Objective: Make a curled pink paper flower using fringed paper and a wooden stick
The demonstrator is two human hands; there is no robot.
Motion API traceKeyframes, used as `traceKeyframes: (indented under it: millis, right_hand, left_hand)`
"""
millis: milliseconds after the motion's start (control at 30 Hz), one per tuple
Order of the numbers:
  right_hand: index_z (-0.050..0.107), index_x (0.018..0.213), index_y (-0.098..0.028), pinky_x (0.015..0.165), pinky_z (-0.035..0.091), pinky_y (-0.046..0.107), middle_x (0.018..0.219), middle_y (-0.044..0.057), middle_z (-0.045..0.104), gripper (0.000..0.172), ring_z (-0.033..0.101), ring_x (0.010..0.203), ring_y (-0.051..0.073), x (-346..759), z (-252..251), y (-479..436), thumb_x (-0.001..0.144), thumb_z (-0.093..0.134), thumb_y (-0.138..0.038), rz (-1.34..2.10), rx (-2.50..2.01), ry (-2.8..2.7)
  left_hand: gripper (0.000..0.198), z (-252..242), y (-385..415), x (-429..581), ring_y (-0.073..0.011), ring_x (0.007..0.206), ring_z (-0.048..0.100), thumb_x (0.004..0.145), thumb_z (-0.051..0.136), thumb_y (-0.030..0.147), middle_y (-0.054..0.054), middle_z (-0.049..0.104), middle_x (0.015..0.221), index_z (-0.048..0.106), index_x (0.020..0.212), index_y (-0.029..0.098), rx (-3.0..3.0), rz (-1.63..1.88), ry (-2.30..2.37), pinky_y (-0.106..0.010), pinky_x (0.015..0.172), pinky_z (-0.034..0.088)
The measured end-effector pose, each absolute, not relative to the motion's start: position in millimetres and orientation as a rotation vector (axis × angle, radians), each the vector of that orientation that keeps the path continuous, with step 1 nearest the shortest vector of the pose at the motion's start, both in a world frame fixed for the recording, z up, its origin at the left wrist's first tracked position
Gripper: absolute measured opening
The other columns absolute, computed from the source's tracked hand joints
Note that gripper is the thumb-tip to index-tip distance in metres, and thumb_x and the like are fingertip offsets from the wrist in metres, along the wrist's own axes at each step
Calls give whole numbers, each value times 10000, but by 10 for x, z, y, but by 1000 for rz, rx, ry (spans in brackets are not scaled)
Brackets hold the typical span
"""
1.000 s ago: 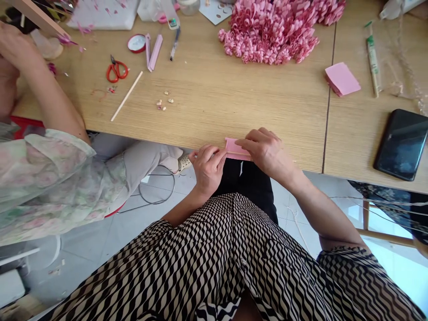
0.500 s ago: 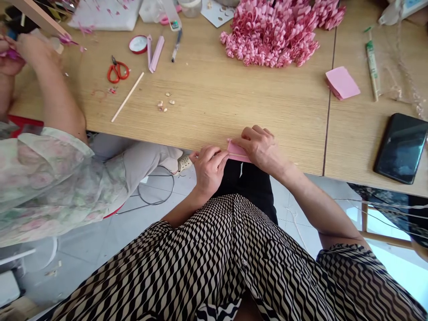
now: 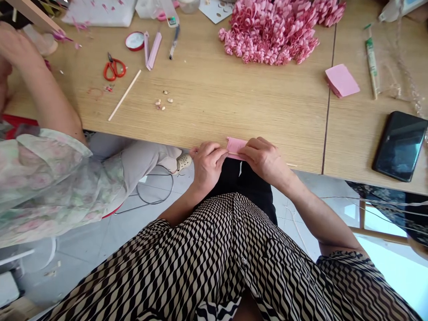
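At the table's front edge, a small sheet of pink paper [image 3: 236, 145] lies between my two hands. A thin pale stick [image 3: 291, 165] shows past my right hand, and a pale line crosses the paper's near side. My left hand [image 3: 209, 161] is closed, thumb and fingers pinching at the paper's left near corner. My right hand [image 3: 262, 157] is closed with its fingertips pressed on the paper's right near side. The fingers hide how the stick and the paper meet.
Pink curled paper flowers [image 3: 270, 33] are heaped at the back. A pink paper stack [image 3: 342, 80] and a phone [image 3: 399, 146] lie right. Red-handled scissors [image 3: 114, 69], a wooden stick [image 3: 125, 95] and several small bits [image 3: 163, 101] lie left, beside a co-worker's arm [image 3: 50, 89].
My right hand has drawn back from the paper's far edge to its near side, uncovering more of the sheet. My left hand stays nearly in place. The co-worker's hands moved left.
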State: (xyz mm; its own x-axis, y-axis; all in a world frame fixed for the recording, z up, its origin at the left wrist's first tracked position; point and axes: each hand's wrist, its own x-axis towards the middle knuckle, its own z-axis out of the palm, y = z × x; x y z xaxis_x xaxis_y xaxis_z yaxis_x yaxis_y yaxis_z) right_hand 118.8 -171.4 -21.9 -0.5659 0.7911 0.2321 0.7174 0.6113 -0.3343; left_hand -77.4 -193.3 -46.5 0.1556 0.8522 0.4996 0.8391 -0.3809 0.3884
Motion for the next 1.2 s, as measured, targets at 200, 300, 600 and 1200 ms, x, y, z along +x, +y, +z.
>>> traceKeyframes:
  millis: [200, 300, 600, 1200]
  right_hand:
    - [664, 868, -191, 679, 356, 304, 835, 67, 624, 283, 474, 773, 166, 1137, -248, -1744, 982, 406, -214, 280, -1254, -2451]
    - [660, 876, -198, 684, 359, 307, 842, 66, 628, 270, 469, 775, 169, 1136, -268, -1761, 976, 410, -197, 253, -1249, -2443]
    - [659, 868, -215, 664, 352, 309, 832, 59, 621, 254, 443, 770, 173, 1115, -337, -1837, 959, 428, -164, 71, -1274, -2438]
    - [650, 843, -213, 647, 311, 306, 778, 41, 585, 262, 383, 724, 160, 1075, -350, -1872, 975, 427, -182, -124, -1292, -2402]
  left_hand:
    - [170, -472, -1923, -829, -161, 896, 640, 954, 564, 326, -20, 714, 913, 715, 963, 247, 2280, 1107, 1685, -362, 860, 400]
    - [154, -521, -1959, -859, -169, 928, 657, 948, 575, 308, -24, 725, 917, 708, 979, 237, 2237, 1211, 1675, -365, 897, 422]
    - [115, -703, -2098, -842, -183, 967, 663, 927, 604, 261, -18, 724, 910, 719, 915, 254, 2361, 1287, 1697, -396, 900, 392]
    - [133, -631, -2040, -812, -174, 945, 668, 950, 578, 235, -24, 731, 911, 711, 949, 236, 2525, 1191, 1734, -373, 838, 319]
